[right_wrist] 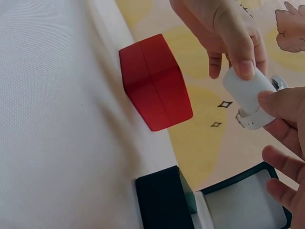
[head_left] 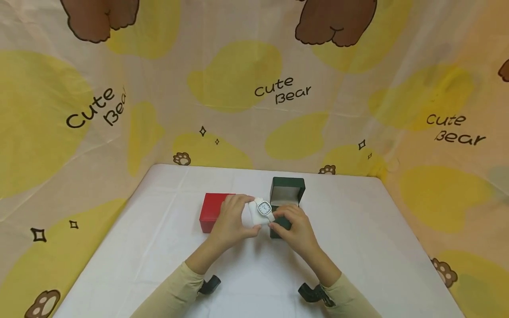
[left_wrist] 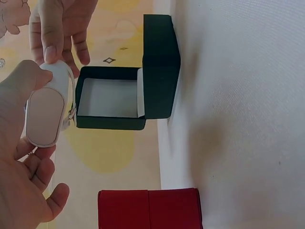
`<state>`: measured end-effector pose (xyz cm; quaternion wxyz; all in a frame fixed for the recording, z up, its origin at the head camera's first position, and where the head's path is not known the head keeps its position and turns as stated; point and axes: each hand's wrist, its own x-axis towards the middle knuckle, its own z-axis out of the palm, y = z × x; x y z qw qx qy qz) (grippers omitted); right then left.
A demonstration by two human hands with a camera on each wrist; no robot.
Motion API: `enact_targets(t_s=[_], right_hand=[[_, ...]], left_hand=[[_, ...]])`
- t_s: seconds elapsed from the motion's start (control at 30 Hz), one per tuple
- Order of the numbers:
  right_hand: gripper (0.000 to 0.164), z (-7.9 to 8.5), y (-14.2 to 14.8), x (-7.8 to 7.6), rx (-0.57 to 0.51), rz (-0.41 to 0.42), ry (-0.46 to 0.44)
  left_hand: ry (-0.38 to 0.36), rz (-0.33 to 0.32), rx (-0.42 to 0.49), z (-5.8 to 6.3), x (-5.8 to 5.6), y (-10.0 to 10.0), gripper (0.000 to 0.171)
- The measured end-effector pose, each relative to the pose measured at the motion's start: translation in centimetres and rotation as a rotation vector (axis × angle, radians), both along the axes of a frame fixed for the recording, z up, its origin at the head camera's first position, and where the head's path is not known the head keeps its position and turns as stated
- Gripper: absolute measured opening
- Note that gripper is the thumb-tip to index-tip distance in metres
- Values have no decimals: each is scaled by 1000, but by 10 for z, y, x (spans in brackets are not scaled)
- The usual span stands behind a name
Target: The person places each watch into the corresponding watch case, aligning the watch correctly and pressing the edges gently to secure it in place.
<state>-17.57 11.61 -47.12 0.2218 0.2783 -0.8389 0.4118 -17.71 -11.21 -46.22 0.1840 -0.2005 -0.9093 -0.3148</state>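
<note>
While the left hand and right hand pinch a white rounded cushion mid-frame, its white square-faced watch is on, but slack.

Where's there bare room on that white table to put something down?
The white table is bare right of the green box and left of the red box. Crowded: around the boxes, where the left hand and right hand hold the watch on its cushion.

The words “Cute Bear” stand three times on the patterned cloth. On the watch, marks are too small to read.
</note>
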Motion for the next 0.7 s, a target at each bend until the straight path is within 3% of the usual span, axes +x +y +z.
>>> enact_targets(t_s=[0.17,0.43,0.7], right_hand=[[24,1,-1,1,-19,-21,25],[26,-4,-1,0,-53,-55,60],[24,-9,-13,6,-49,-118,43]], left_hand=[[-5,10,17,-1,1,1,74],[-26,-35,24,2,1,-1,80],[0,4,27,5,-1,-2,79]])
